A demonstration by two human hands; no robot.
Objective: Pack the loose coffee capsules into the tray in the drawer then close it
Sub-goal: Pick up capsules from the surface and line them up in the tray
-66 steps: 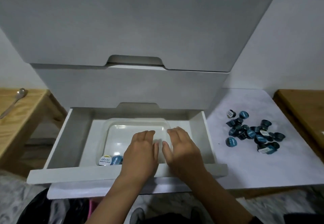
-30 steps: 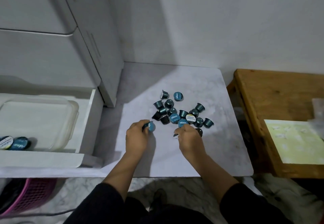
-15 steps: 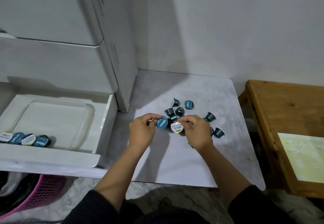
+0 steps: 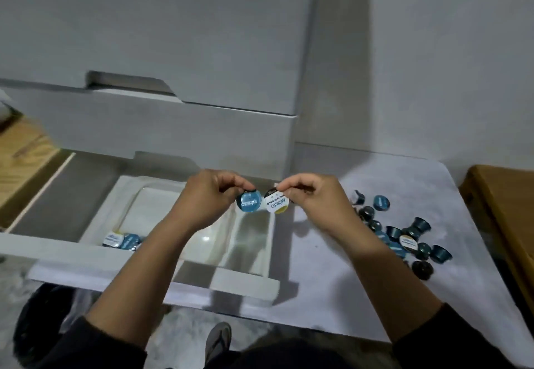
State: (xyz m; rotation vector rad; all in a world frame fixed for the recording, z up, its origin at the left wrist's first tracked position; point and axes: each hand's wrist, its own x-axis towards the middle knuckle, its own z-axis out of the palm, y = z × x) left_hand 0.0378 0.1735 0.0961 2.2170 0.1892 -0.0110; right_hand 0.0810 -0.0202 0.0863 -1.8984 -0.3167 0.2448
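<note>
The left hand pinches a round blue-lidded coffee capsule and the right hand a white-and-yellow-lidded one, lids touching between them; below both waits the clear plastic tray — best to lower each lid-up beside the capsules already there.

surface: white marbled board | on it: white drawer unit; loose coffee capsules scattered at the right
</note>
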